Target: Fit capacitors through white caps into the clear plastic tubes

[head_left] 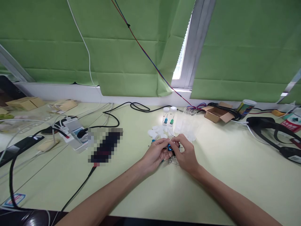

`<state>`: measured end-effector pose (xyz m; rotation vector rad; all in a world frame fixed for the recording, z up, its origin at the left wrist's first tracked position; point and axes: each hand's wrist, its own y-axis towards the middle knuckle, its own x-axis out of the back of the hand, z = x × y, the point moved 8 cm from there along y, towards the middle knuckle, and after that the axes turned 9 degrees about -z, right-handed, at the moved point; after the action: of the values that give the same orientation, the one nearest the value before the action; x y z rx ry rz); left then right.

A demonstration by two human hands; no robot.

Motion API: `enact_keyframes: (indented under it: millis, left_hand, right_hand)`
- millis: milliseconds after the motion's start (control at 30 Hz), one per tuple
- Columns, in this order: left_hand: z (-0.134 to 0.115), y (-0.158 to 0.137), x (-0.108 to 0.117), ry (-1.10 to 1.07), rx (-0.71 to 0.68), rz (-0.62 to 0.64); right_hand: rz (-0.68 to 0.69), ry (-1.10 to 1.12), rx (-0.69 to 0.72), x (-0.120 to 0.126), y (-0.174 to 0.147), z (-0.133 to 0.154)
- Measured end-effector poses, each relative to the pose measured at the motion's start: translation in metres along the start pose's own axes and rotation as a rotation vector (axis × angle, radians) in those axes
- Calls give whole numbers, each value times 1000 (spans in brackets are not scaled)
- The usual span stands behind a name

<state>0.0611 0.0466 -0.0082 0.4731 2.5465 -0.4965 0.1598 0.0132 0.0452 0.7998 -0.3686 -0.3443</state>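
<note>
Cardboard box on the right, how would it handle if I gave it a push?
The cardboard box probably slides lightly, since its walls look thin. Its open flaps would likely bend under a finger. The black cables running against it might snag or drag along.

Blue piece (169,147) — partly hidden by fingers (162,143) | dark object (107,147) — pixelated | forearms (117,191) cut off below
</note>
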Motion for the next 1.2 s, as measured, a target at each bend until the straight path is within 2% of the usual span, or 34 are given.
enact_keyframes:
  millis: [233,1200]
  left_hand:
    - [3,1,1,-4,-6,-3]
    - [3,-1,0,32,-23,-26]
  right_hand:
    - [11,-1,-78,0,0,-4]
    - [13,9,-104,-2,-2,-7]
